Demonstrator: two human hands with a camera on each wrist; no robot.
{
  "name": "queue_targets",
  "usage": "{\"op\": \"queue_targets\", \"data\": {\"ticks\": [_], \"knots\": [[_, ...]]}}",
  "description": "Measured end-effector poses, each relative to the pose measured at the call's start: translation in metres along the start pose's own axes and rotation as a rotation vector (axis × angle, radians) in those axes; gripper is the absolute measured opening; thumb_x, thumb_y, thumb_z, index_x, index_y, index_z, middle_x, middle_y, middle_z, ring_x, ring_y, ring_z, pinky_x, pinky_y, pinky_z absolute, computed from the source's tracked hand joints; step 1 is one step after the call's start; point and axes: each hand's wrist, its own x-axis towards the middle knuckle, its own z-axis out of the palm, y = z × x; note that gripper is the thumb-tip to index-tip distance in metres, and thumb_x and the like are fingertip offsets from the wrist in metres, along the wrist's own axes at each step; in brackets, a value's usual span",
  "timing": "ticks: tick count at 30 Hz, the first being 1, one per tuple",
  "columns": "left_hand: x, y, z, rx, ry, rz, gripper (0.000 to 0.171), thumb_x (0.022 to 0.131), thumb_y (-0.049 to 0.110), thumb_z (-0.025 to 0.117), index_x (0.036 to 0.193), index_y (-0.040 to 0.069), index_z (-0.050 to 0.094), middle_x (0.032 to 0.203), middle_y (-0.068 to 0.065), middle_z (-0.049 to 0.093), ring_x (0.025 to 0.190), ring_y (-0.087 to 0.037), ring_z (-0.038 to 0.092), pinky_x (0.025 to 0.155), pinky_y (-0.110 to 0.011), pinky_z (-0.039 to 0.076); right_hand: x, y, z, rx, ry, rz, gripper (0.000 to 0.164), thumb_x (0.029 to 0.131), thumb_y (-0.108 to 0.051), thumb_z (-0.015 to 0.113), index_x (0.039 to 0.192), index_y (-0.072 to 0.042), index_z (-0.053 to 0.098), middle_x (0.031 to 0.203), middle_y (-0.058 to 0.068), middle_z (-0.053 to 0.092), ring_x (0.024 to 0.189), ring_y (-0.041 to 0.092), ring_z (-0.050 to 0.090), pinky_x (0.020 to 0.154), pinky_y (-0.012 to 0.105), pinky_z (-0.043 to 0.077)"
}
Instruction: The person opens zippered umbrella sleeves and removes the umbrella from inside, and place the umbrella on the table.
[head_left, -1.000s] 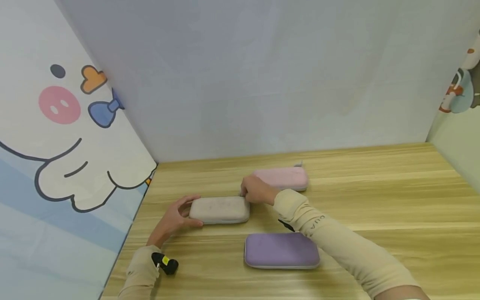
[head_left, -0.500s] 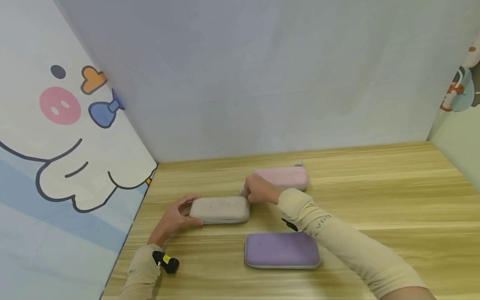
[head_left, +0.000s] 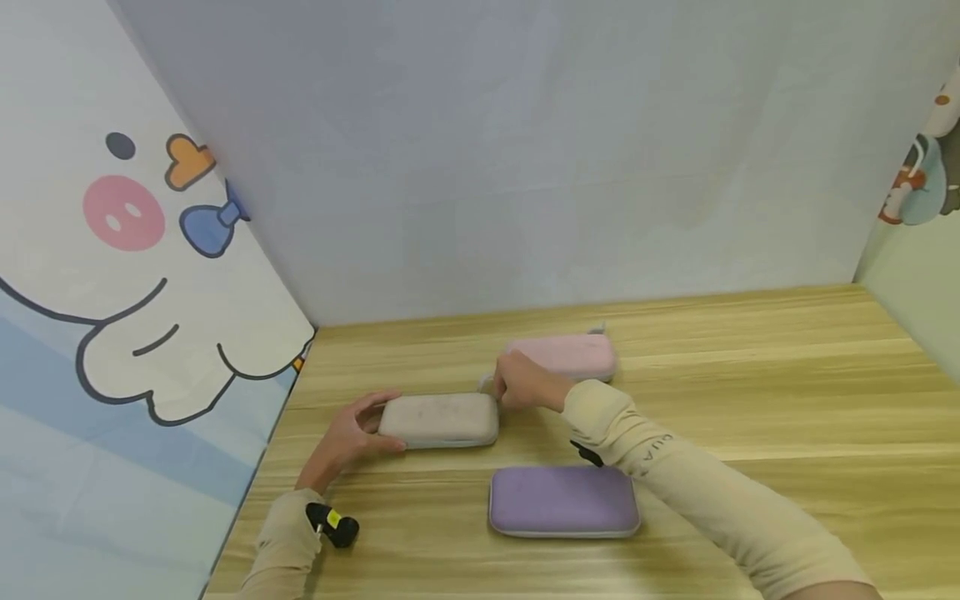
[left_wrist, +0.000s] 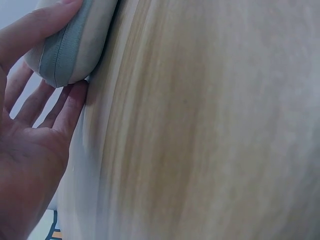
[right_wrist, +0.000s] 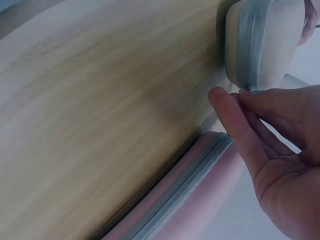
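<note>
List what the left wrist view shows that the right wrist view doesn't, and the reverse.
Left wrist only: the palm of the left hand, and a sliver of orange print.
Right wrist only: the pink case, and the right hand, fingertips at one end of the beige case.
Both: the beige case, part of the left hand, and the wooden tabletop.

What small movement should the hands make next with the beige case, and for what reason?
Probably the right hand should draw the zip gently along the edge of the beige case: it seems to pinch at the zip near one corner, though its exact hold is unclear. The left hand grips the opposite end, ready to steady it.
</note>
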Motion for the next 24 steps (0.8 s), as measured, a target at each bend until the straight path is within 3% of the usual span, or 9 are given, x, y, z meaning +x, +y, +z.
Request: {"op": "queue_targets", "data": {"ticks": [3,8,12,16,24], "knots": [[0.0000,-0.0005,0.0001,0.004,0.001,0.008,0.084,0.060,0.007,0.088,0.136,0.011,0.051,0.138,-0.009,0.046,0.123,-0.029,0.048,0.095,-0.034,0.045,-0.0019,-0.0004,0.0000,0.002,-0.006,0.008,0.028,0.057,0.014,0.053,0.041,-0.009,0.051,0.040,-0.010,0.035,0.041,0.001,0.021,0.041,0.015,0.018],[-0.0010,-0.0015,-0.0003,0.003,0.001,0.012,0.083,0.062,0.006,0.087,0.136,0.009,0.050,0.139,-0.011,0.044,0.124,-0.030,0.046,0.097,-0.035,0.043,-0.0045,-0.0030,-0.0001,0.020,-0.023,0.033,0.021,0.058,0.014,0.055,0.056,-0.001,0.070,0.048,-0.004,0.055,0.046,0.002,0.035,0.045,0.013,0.032],[-0.0029,-0.0014,-0.0008,0.005,0.003,0.010,0.084,0.062,0.007,0.088,0.137,0.008,0.049,0.140,-0.010,0.044,0.125,-0.030,0.046,0.098,-0.035,0.042,-0.0052,-0.0044,0.0009,0.027,-0.043,0.040,0.022,0.058,0.015,0.053,0.052,-0.001,0.067,0.046,-0.007,0.045,0.045,0.005,0.029,0.043,0.016,0.026],[-0.0039,-0.0008,-0.0010,0.007,0.004,0.024,0.084,0.063,0.008,0.088,0.137,0.008,0.048,0.140,-0.010,0.044,0.124,-0.030,0.047,0.098,-0.036,0.043,-0.0060,-0.0049,0.0032,0.023,-0.038,0.065,0.023,0.057,0.015,0.052,0.051,-0.003,0.066,0.045,-0.009,0.044,0.044,0.003,0.030,0.043,0.015,0.028],[-0.0058,0.0011,-0.0013,0.020,-0.005,0.026,0.083,0.064,0.013,0.087,0.138,0.011,0.048,0.138,-0.008,0.046,0.123,-0.027,0.049,0.096,-0.034,0.045,-0.0076,-0.0079,0.0058,0.064,-0.058,0.114,0.031,0.058,0.016,0.049,0.043,-0.011,0.051,0.041,-0.011,0.034,0.039,0.002,0.025,0.038,0.017,0.022]]}}
